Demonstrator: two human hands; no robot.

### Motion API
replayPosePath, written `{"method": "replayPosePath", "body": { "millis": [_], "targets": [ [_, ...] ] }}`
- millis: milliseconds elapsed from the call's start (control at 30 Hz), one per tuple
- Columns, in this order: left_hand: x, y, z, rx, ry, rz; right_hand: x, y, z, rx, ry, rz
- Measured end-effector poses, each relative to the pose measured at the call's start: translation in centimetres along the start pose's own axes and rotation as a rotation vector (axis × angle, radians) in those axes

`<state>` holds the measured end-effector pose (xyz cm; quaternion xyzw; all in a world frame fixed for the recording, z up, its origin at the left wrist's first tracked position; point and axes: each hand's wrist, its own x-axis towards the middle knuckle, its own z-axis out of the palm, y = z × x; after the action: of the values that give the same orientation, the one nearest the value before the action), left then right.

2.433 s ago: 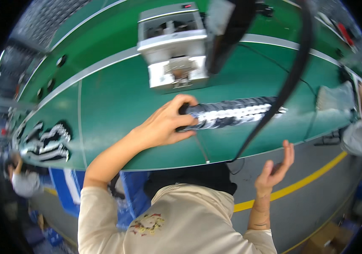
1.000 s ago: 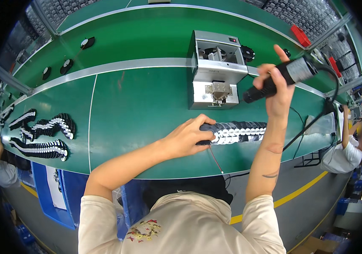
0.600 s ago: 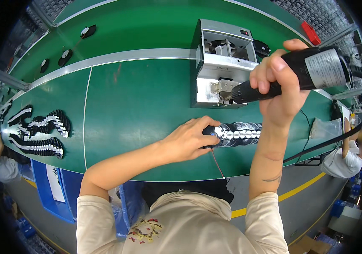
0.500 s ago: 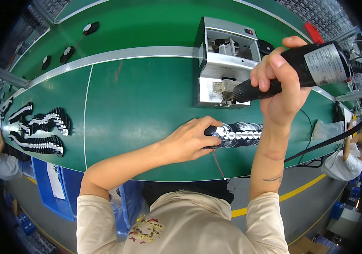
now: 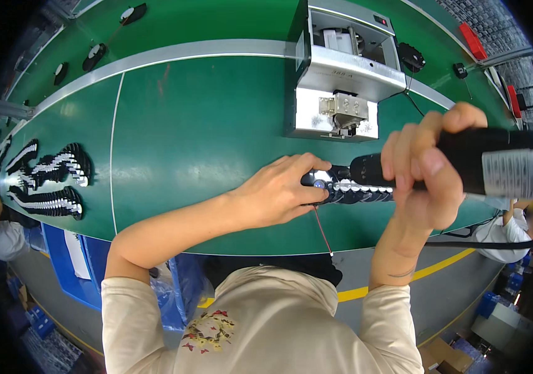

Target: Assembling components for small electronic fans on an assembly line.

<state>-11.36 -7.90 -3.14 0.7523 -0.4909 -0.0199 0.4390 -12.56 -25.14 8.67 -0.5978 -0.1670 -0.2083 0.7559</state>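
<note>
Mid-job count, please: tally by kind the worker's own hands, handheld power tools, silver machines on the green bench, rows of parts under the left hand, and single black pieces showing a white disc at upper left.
Worker's hands (left hand, right hand): 2
Black power tool: 1
Silver machine: 1
Row of parts: 1
Single black pieces: 3
Total: 8

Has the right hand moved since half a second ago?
Yes: the right hand has moved toward the person's body, away from the silver machine. Its black power tool overlapped the machine's front then; now it shows clear below.
</note>
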Motion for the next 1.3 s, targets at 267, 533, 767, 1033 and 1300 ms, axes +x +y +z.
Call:
{"method": "replayPosePath", "body": {
  "millis": [267, 533, 767, 1033, 1300],
  "targets": [
    [-0.2, 0.1, 0.1, 0.004, 0.000, 0.002, -2.0, 1.3, -0.6, -0.033, -0.015, 0.045],
    [-0.1, 0.0, 0.2, -0.035, 0.002, -0.015, -1.7, 2.1, -1.0, -0.242, -0.115, 0.015],
    [0.0, 0.0, -0.2, 0.019, 0.020, 0.004, -2.0, 2.4, -0.7, -0.178, -0.139, 0.009],
    [-0.2, -0.2, 0.1, 0.008, 0.023, 0.057, 0.5, -0.3, -0.6, 0.033, -0.073, -0.117],
    [-0.2, -0.5, 0.1, 0.013, 0.023, 0.060, 4.3, 0.8, 0.1, -0.062, 0.090, -0.064]
  ]
}}
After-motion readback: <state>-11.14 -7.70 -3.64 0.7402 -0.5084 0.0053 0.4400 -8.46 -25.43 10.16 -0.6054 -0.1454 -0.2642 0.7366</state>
